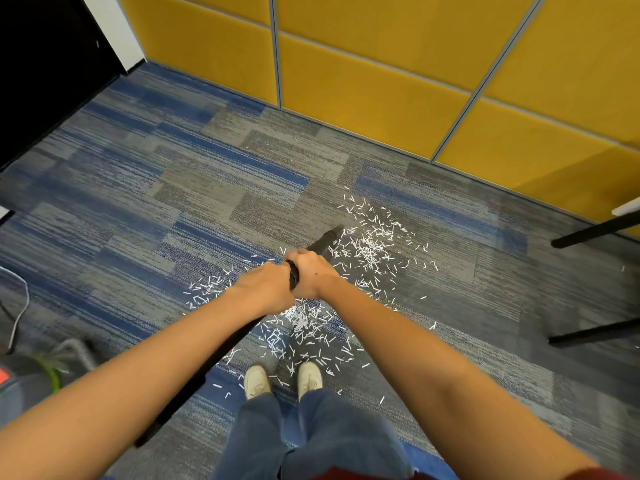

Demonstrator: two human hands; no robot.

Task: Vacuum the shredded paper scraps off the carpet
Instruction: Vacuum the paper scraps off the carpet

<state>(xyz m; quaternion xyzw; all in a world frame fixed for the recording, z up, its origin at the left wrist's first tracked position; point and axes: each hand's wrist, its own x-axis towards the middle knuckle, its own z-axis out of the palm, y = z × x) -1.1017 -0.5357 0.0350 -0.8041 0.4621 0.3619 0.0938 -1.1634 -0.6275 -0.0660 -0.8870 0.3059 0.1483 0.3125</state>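
Gripping the black vacuum tube (322, 243) side by side, the left hand (266, 289) and right hand (311, 271) are both wrapped tight around it. White paper scraps (369, 249) lie strewn on the carpet (173, 188) just right of the tube's tip. More lie under the tube, toward the person's shoes (310, 377).

carpet (207, 188): rough matt cloth | scraps (372, 249): paper | wall panels (381, 64): matt, perhaps fabric | vacuum tube (323, 242): matt

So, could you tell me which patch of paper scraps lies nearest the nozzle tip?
The far patch, right beside the nozzle tip; those by the left hand and the shoes lie farther back.
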